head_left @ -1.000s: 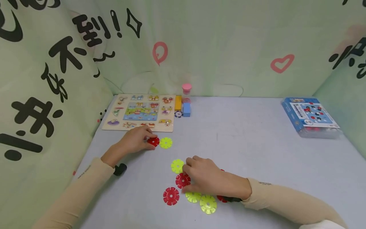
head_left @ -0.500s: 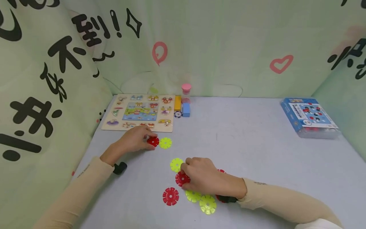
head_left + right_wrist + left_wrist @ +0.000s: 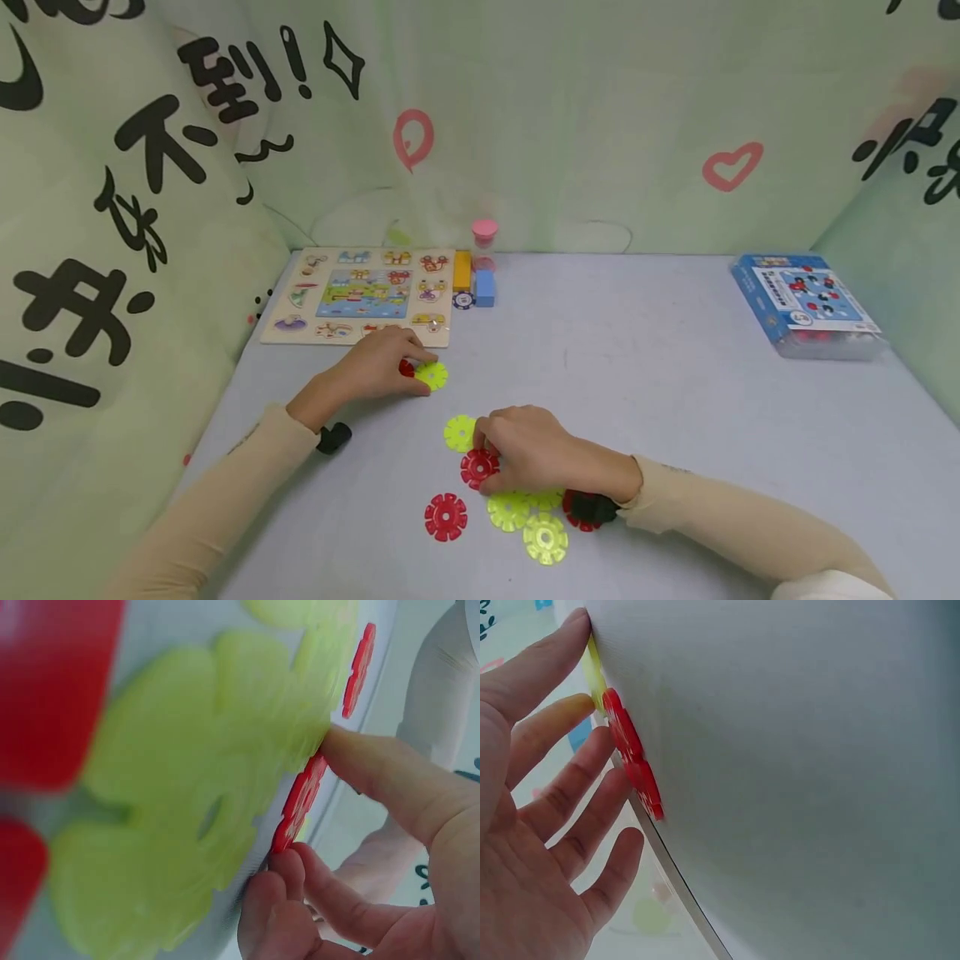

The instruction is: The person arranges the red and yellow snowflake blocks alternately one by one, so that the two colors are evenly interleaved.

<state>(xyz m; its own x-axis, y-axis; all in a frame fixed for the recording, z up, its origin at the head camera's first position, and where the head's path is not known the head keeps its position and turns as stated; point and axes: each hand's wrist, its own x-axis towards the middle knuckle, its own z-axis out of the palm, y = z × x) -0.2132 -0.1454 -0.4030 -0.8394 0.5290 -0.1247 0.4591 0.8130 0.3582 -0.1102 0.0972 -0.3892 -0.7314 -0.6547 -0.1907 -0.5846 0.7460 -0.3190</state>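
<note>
In the head view my left hand (image 3: pixel 378 364) has its thumb and forefinger at opposite edges of a yellow-green snowflake disc (image 3: pixel 432 376), which lies flat on the table. Red disc pieces (image 3: pixel 632 754) lie beside it under the other fingers, mostly hidden from above. My right hand (image 3: pixel 528 450) pinches a red snowflake disc (image 3: pixel 301 796) by its edges, flat on the table. A yellow-green disc (image 3: pixel 459 433) touches or nearly touches that red one at its far side. Several more yellow-green discs (image 3: pixel 546 539) lie below the right hand, some partly covered.
Another red disc (image 3: pixel 446 517) lies nearer the front, and one more (image 3: pixel 577 512) sits under the right wrist. At the back left are a picture puzzle board (image 3: pixel 292 287), a blue block (image 3: pixel 485 288) and a pink-capped bottle (image 3: pixel 484 237). A blue box (image 3: pixel 813 304) stands far right.
My left hand has shifted right from the red disc to the yellow-green disc beside it. The right hand stays at its red disc, with only a slight shift of the wrist.
</note>
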